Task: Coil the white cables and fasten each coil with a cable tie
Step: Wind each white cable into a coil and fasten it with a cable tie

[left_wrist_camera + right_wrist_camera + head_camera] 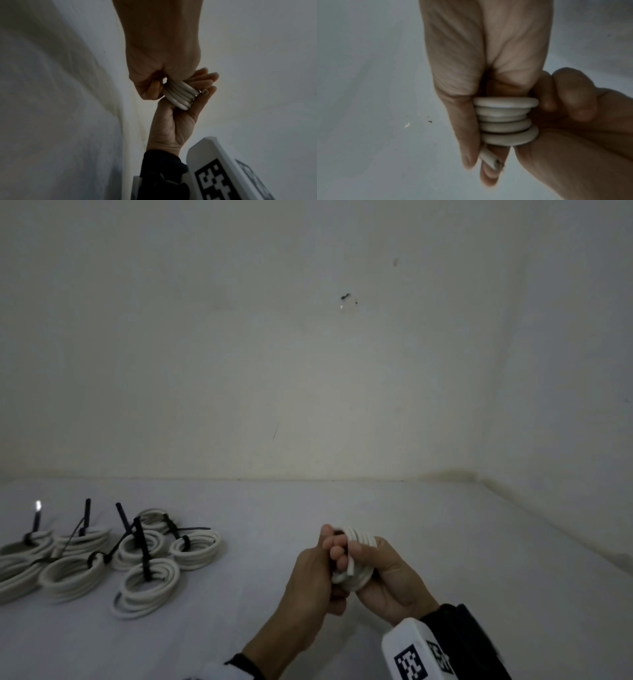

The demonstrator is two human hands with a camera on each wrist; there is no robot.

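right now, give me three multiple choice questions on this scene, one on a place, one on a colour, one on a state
1. Where do the finished coils lie?
A. left part of the table
B. right part of the table
C. on the floor

2. What colour are the cable ties on them?
A. white
B. red
C. black

3. What state is the coil in the hands?
A. gripped by both hands, no tie visible
B. lying flat on the table
C. hanging from a hook on the wall

Answers: 1 A, they cluster left of the left hand. 2 C, dark straps stand up from them. 3 A, the right hand grips it too.
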